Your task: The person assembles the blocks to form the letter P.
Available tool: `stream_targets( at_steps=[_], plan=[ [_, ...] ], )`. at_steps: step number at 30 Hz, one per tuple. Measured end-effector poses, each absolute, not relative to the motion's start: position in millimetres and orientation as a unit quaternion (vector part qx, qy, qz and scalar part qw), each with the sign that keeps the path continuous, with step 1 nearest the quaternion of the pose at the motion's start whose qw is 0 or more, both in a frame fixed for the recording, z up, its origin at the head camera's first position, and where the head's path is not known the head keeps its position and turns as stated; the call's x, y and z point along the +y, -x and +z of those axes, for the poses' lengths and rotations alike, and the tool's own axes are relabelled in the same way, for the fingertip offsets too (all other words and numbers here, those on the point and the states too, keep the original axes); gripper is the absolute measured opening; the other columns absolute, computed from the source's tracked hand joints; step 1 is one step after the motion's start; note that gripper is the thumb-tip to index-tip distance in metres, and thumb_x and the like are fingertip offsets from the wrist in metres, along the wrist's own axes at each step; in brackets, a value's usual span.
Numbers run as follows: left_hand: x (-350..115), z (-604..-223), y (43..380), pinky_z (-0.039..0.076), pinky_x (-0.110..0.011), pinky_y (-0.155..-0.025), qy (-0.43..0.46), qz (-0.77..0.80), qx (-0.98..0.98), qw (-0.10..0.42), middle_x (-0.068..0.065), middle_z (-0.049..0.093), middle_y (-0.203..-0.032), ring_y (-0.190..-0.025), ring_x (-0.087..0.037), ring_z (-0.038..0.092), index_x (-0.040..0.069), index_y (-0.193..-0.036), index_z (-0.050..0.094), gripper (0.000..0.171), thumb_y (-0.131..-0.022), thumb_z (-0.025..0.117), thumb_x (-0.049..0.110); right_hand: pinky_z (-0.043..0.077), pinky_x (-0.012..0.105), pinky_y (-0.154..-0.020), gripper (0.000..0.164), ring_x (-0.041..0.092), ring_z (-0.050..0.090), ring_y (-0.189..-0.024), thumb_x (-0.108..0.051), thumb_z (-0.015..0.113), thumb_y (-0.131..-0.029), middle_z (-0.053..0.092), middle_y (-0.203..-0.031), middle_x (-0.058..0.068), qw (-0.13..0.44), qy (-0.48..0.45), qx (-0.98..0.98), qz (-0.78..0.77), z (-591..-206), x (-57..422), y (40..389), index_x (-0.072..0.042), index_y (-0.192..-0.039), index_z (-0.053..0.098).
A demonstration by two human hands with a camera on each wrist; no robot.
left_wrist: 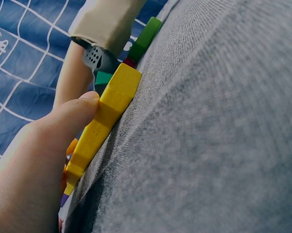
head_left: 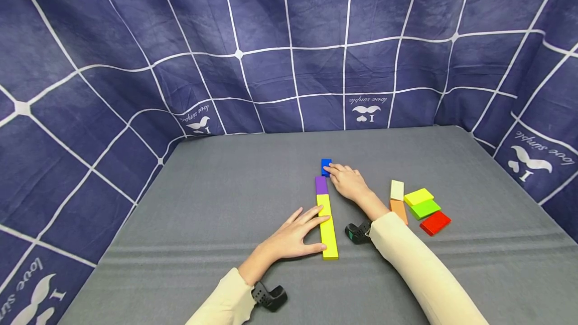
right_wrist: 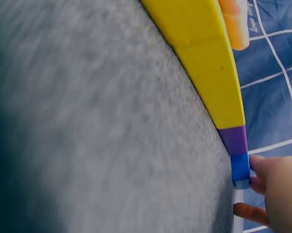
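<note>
A straight row of wooden blocks runs away from the person: a yellow length (head_left: 329, 237) with seams, then a purple block (head_left: 321, 185), then a blue block (head_left: 325, 162) at the far end. My left hand (head_left: 295, 234) lies spread beside the yellow length, fingertips and thumb touching it. In the left wrist view, the thumb (left_wrist: 77, 109) rests against the yellow side. My right hand (head_left: 349, 183) pinches the blue block with its fingertips. The right wrist view shows that blue block (right_wrist: 240, 167) close against the purple block (right_wrist: 234, 140).
To the right of the right forearm lie loose blocks: cream (head_left: 397, 190), orange (head_left: 399, 211), yellow (head_left: 418, 196), green (head_left: 425, 209) and red (head_left: 435, 223). A grey cloth (head_left: 217, 189) covers the table. A navy checked curtain (head_left: 271, 79) hangs behind it and at both sides.
</note>
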State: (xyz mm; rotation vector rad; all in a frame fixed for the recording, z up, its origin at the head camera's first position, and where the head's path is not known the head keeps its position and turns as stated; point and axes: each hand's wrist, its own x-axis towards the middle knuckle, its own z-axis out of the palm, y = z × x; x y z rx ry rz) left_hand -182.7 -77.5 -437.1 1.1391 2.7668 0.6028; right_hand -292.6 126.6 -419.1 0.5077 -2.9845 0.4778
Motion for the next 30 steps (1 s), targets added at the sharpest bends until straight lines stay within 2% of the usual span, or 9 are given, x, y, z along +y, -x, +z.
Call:
stream_targets(
  at_steps=[10,30],
  plan=[
    [-78.4,-435.8,183.0,0.011,-0.040,-0.116,-0.374,0.192,0.906,0.046,0.007,0.018,-0.152,-0.140,-0.005,0.016,0.030,-0.141,0.032,0.064,-0.085,0.049,0.055,0.031,0.055,-0.101,0.041,0.030,0.038,-0.129,-0.028,0.039,-0.097,0.039,-0.143,0.005,0.005,-0.192,-0.965,0.178,-421.3,117.0,294.1,-0.021,-0.137,0.043],
    [-77.8,-437.4,182.6,0.011,-0.039,-0.116,-0.372,0.190,0.907,0.047,0.003,0.017,-0.153,-0.140,-0.009,0.016,0.029,-0.143,0.027,0.069,-0.084,0.050,0.056,0.033,0.058,-0.097,0.041,0.030,0.041,-0.127,-0.028,0.042,-0.095,0.042,-0.141,0.005,0.021,-0.201,-0.966,0.163,-421.3,118.2,271.5,-0.020,-0.135,0.045]
  ],
)
